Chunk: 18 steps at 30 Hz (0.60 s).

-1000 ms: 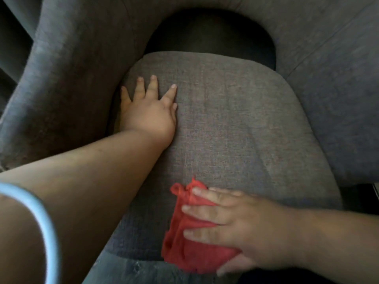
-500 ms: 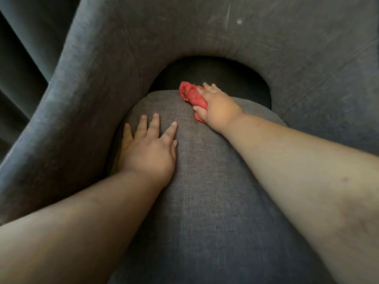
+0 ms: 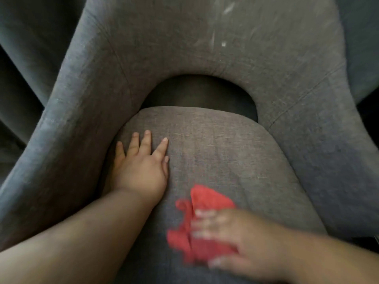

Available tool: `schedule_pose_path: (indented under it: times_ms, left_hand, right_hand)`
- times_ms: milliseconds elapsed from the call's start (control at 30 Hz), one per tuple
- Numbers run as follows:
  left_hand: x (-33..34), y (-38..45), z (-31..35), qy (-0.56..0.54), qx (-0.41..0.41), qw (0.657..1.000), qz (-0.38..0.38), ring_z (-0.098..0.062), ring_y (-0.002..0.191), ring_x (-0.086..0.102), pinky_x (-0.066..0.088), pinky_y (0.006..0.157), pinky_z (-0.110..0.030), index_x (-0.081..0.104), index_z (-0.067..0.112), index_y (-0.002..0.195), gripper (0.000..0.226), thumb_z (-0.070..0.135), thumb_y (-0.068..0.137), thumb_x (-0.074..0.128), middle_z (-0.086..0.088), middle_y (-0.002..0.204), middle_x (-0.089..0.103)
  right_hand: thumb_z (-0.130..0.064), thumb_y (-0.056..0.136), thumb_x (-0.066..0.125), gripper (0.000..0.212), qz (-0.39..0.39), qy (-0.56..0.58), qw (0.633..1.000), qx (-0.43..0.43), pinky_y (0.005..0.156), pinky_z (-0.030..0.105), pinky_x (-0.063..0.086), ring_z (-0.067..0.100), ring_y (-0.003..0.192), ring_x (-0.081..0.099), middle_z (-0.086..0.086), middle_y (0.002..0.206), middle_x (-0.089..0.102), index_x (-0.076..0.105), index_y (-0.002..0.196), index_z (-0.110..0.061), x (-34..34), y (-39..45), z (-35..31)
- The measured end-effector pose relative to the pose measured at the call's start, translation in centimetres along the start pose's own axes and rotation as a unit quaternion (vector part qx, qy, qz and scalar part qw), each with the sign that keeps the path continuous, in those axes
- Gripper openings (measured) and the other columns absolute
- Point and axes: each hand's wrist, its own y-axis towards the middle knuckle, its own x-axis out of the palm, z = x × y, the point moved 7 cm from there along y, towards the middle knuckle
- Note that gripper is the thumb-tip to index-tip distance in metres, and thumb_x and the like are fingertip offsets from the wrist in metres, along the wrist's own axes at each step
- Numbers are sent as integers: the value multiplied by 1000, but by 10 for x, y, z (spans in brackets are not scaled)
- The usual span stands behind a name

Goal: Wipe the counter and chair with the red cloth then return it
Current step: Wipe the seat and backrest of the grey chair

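A grey fabric chair fills the view; its seat cushion (image 3: 215,152) lies in the middle and its curved backrest (image 3: 184,42) rises behind. The red cloth (image 3: 202,224) lies bunched on the near right part of the seat. My right hand (image 3: 231,240), blurred by motion, presses on the cloth with its fingers over it. My left hand (image 3: 141,167) rests flat on the left side of the seat, fingers spread, holding nothing. The counter is out of view.
A dark gap (image 3: 201,95) opens between seat and backrest. Pale smudges (image 3: 223,44) mark the upper backrest. The chair's left arm (image 3: 61,124) curves close beside my left hand. Dark grey curtain folds (image 3: 22,58) hang at far left.
My right hand has swept the red cloth from the back edge of the seat toward the front right. My left hand has stayed flat on the seat.
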Motion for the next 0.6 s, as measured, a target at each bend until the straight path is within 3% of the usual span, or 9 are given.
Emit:
schedule_pose_path:
  times_ms: [67, 100, 167, 233, 300, 367, 500, 600]
  left_hand:
    - [0, -1, 1, 6, 2, 1000, 7, -32, 151, 10, 6, 119, -56, 19, 40, 152, 57, 49, 95, 16, -6, 166, 14]
    - [1, 0, 0, 8, 1, 1000, 10, -32, 151, 11, 7, 119, -57, 21, 40, 152, 58, 49, 95, 16, -6, 165, 15]
    - [2, -1, 0, 11, -1, 1000, 11, -32, 150, 12, 7, 119, -57, 22, 40, 151, 58, 49, 94, 16, -6, 165, 17]
    - [3, 0, 0, 12, -2, 1000, 13, -31, 151, 12, 7, 119, -56, 21, 40, 151, 59, 49, 94, 15, -6, 165, 16]
    - [3, 0, -1, 11, -4, 1000, 9, -30, 151, 9, 5, 119, -55, 18, 41, 152, 59, 50, 94, 13, -5, 166, 13]
    - [4, 1, -2, 10, -7, 1000, 6, -29, 151, 7, 3, 119, -55, 15, 42, 152, 59, 51, 94, 11, -4, 166, 11]
    - [2, -1, -2, 9, 0, 1000, 2, -30, 152, 5, 3, 119, -56, 13, 43, 152, 58, 52, 94, 9, -4, 167, 9]
    - [1, -1, -2, 12, 2, 1000, -1, -31, 151, 7, 4, 119, -56, 15, 42, 152, 57, 51, 96, 11, -5, 166, 10]
  right_hand:
    - [-61, 85, 49, 25, -7, -47, 996, -70, 104, 8, 35, -19, 115, 50, -41, 113, 62, 68, 101, -61, 25, -13, -16]
    - [-61, 87, 46, 26, 34, -83, 991, -101, 102, 12, 41, -20, 115, 49, -42, 117, 60, 64, 106, -63, 28, -25, -23]
    - [-50, 98, 36, 36, -23, -225, 972, -67, 102, 22, 48, -4, 130, 45, -26, 137, 55, 54, 128, -54, 44, -31, -19]
    - [-47, 86, 55, 55, -16, -216, 975, -50, 110, 34, 40, 13, 140, 38, -7, 150, 48, 44, 140, -40, 31, -18, -3]
    - [-37, 66, 78, 82, 1, -200, 979, -28, 114, 47, 32, 23, 141, 36, 6, 151, 47, 47, 141, -28, 9, 13, 31]
    - [-28, 75, 78, 79, 37, -200, 977, 69, 120, 54, 21, 29, 147, 27, 11, 156, 37, 43, 146, -26, -24, 44, 85]
    - [-46, 91, 58, 58, 109, -184, 929, 302, 119, 58, 16, 40, 147, 19, 12, 161, 28, 41, 146, -37, -95, 71, 187]
    - [-42, 97, 51, 52, 163, -129, 928, 309, 120, 51, 16, 40, 144, 28, 12, 153, 43, 40, 147, -35, -103, 88, 195]
